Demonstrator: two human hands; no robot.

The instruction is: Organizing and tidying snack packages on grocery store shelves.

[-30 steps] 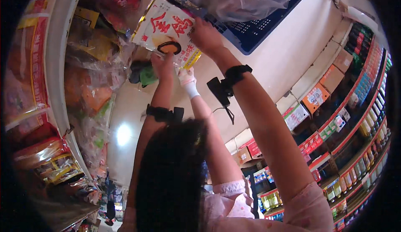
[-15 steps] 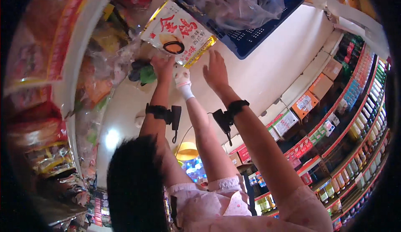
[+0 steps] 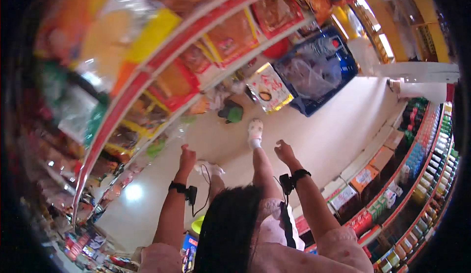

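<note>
My left hand (image 3: 186,157) is raised over the pale floor with its fingers curled in, and nothing shows in it. My right hand (image 3: 285,152) hangs farther right, empty, its fingers bent and a little apart. Beyond both hands a white and gold snack bag (image 3: 270,88) with red print leans against a blue plastic crate (image 3: 308,107). A clear plastic bag (image 3: 314,76) lies in the crate. Neither hand touches the snack bag. A dark and green bundle (image 3: 231,113) sits on the floor left of it.
Shelves of packaged snacks (image 3: 230,35) curve along the left and far side. At the right stand shelves of bottles (image 3: 431,175), with cardboard boxes (image 3: 365,177) along their foot. My foot in a white shoe (image 3: 255,128) is on the floor (image 3: 324,140).
Both hands have drawn back from the snack bag, which now stands beside the crate farther off. The view has shifted, bringing more of the left snack shelves into sight.
</note>
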